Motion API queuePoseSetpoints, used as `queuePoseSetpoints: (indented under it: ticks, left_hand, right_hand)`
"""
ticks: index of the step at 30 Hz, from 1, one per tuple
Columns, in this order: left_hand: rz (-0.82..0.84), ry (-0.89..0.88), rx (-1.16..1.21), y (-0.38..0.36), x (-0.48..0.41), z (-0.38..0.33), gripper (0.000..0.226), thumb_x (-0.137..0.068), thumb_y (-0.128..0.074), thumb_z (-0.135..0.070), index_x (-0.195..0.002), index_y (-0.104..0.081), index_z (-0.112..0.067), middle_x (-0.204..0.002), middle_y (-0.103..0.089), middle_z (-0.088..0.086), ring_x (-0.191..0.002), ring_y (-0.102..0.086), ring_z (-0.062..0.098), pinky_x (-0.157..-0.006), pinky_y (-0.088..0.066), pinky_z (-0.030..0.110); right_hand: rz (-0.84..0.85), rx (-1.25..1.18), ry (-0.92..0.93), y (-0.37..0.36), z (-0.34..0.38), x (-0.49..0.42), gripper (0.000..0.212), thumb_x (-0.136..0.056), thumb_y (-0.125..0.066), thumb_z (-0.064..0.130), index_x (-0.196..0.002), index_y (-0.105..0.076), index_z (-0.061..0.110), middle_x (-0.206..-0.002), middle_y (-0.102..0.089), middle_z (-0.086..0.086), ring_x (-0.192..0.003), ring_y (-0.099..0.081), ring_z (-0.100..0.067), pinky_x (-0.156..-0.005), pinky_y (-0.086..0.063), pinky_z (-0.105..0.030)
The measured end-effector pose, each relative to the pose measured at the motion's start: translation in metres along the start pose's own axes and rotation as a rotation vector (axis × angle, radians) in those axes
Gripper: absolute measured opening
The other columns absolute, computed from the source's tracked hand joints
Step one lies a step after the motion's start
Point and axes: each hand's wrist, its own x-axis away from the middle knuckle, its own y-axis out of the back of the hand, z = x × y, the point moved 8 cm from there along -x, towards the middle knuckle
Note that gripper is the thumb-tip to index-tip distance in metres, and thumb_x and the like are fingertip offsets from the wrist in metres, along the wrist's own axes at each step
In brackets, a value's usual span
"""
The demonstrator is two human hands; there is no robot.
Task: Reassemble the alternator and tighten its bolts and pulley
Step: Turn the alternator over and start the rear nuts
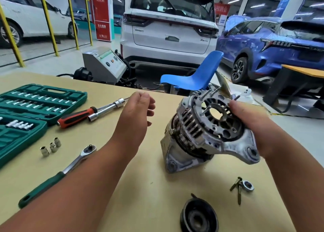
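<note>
The fingers of your right hand (250, 124) curl round the far rim of the alternator (201, 131), with the thumb on its edge. They hold it tilted on the worktop (140, 188) so that its open end faces you. I judge this is to check how the two housing halves sit together. The fingers of your left hand (138, 109) are loosely curled and hold nothing. The hand is in the air left of the alternator, probably free to take a tool. In front of the alternator lie the bolts (236, 189), a nut (247, 186) and the pulley (199, 216), not yet mounted. The ratchet (70, 168) lies well to its left. Most of your right fingers are hidden behind the housing, and the pulley is cut off at the bottom of the view. Whether the halves are fully closed, I cannot tell.
</note>
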Motion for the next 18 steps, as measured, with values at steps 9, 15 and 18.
queuePoseSetpoints:
  ticks: [9,15,18]
  left_hand:
    - [0.027,0.029,-0.037,-0.005,0.001,0.009,0.036,-0.093,-0.04,-0.057,-0.086,-0.067,-0.034,-0.088,-0.07,-0.014,-0.093,-0.066,0.013,-0.08,-0.052,0.039]
    - [0.338,-0.05,-0.173,-0.03,0.009,0.011,0.033,-0.092,-0.049,-0.062,-0.117,-0.065,-0.05,-0.123,-0.064,-0.02,-0.116,-0.058,0.001,-0.096,-0.046,0.031]
    - [0.507,-0.121,-0.295,-0.048,0.021,0.014,0.057,-0.091,-0.059,-0.06,-0.146,-0.049,-0.049,-0.147,-0.053,-0.024,-0.141,-0.043,0.0,-0.114,-0.041,0.036]
  right_hand:
    - [0.031,0.082,-0.083,-0.006,-0.01,-0.012,0.032,-0.101,-0.056,0.04,-0.112,-0.078,0.02,-0.116,-0.076,-0.02,-0.1,-0.078,-0.032,-0.071,-0.064,-0.033]
    - [0.025,0.069,-0.168,0.001,-0.024,-0.01,0.039,-0.095,-0.068,0.051,-0.12,-0.074,0.021,-0.126,-0.073,-0.022,-0.112,-0.073,-0.041,-0.082,-0.064,-0.044]
    - [0.026,0.066,-0.181,0.005,-0.029,-0.011,0.057,-0.083,-0.081,0.06,-0.124,-0.072,0.021,-0.129,-0.071,-0.021,-0.116,-0.071,-0.043,-0.087,-0.062,-0.048]
